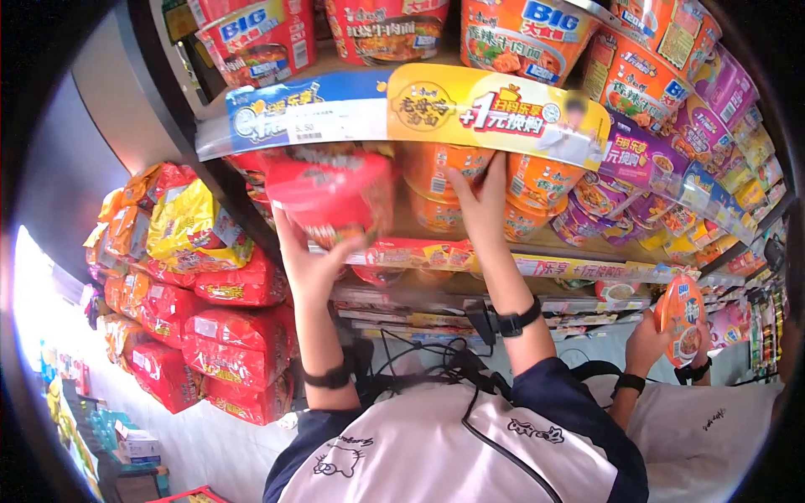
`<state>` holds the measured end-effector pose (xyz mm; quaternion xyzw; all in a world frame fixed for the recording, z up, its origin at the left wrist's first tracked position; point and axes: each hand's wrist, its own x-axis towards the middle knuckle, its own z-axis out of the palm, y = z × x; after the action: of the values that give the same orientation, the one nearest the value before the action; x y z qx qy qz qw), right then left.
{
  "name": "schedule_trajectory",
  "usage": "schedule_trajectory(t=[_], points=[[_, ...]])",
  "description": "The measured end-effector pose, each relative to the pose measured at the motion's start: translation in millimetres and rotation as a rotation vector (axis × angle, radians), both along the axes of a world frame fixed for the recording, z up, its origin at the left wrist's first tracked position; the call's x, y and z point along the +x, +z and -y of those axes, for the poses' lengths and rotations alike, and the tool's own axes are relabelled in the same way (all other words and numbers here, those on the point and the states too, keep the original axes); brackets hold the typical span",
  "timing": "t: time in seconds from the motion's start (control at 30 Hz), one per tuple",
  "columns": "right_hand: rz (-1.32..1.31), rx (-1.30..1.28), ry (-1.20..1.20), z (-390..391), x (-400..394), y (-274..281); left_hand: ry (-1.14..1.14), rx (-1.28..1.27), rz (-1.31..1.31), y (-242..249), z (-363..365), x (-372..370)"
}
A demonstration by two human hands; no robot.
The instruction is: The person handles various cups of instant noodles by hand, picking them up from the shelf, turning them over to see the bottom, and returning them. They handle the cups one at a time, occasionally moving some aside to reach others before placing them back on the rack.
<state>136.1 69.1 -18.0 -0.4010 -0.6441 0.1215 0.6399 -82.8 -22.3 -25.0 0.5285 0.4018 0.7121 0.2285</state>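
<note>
"Start nearest. What do you see?"

"A dark band on each wrist, the left band (327, 376) and the right band (518, 320), with both forearms reaching up to the shelf (404, 225). Off to the right, another person's hand (644, 344) holds an orange package (682, 323), well apart from these two."

"And the hands?"

"The left hand (309, 261) grips the red bowl (331, 201), thumb on the near side, fingers round its left. The right hand (485, 208) is spread, thumb and fingers apart, among the orange bowls. I can't tell whether it presses on one."

"So which is nearer the red bowl?"

"The left, it's touching it. The bowl lies beyond the left palm and to the left of the right hand, a gap between them. It looks roughly upright, lid up, though it's blurred, so I can't tell its exact tilt."

"What's by the right hand?"

"The left orange stack (438, 172) is just beside the thumb, between that hand and the red bowl. The right orange stack (537, 183) sits on the fingers' other side."

"Farther up?"

"The promotional strip (335, 101) crosses over the bowls and hides the fingertips' upper reach in part. Above it is a row of larger bowls (390, 35)."
</note>
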Motion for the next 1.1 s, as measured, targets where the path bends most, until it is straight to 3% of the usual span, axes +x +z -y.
schedule_trajectory(t=[0.13,0.23,0.33,0.57,0.67,0.8,0.93,1.03,1.1], points=[[0.179,0.079,-0.083,59.9,2.9,4.6,-0.153,0.01,0.059,0.8,44.8,-10.1],[0.05,0.014,0.579,103.3,7.1,25.3,-0.234,0.039,0.147,13.0,66.0,-5.2],[0.598,0.035,0.477,121.4,11.4,53.0,-0.333,0.032,0.187,19.6,78.4,2.5],[0.381,-0.048,0.383,123.3,15.8,28.3,-0.386,0.115,0.265,22.6,88.8,10.6],[0.458,-0.318,0.392,137.3,9.5,34.6,-0.405,0.195,0.317,20.9,88.1,14.9],[0.409,-0.149,0.44,135.0,6.0,11.8,-0.382,0.231,0.313,15.3,88.3,16.4],[-0.08,-0.35,0.644,141.0,1.4,0.7,-0.406,0.268,0.323,4.5,83.4,8.6],[-0.085,-0.446,0.771,133.5,7.9,-25.1,-0.345,0.173,0.374,23.7,97.5,29.1],[-0.288,-0.479,0.838,133.3,6.2,-34.2,-0.392,0.215,0.358,15.9,95.6,27.0]])
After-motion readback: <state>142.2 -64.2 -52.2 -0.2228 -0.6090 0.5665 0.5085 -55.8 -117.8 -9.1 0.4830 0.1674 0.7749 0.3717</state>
